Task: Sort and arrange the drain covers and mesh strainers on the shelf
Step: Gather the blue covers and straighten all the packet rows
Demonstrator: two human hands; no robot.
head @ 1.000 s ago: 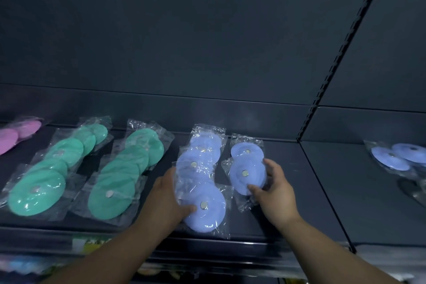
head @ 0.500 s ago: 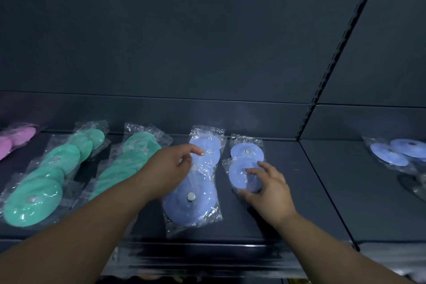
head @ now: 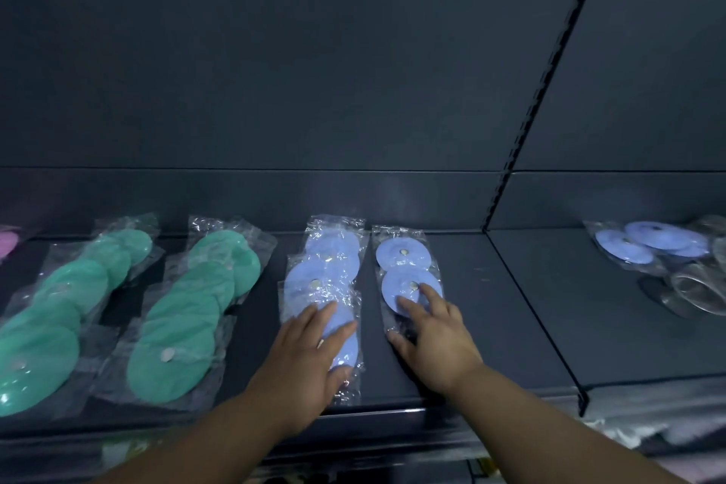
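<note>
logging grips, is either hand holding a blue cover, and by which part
Nothing is held: the left hand lies flat on the front blue cover, the right hand rests fingers on the neighbouring cover.

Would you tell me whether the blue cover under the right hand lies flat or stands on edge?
Flat: the blue cover lies face up on the shelf, the right hand resting on it.

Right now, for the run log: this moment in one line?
left hand: pressing long blue row | right hand: touching short blue row

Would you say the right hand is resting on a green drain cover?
No, the right hand touches a blue drain cover; the green drain covers lie further left.
</note>
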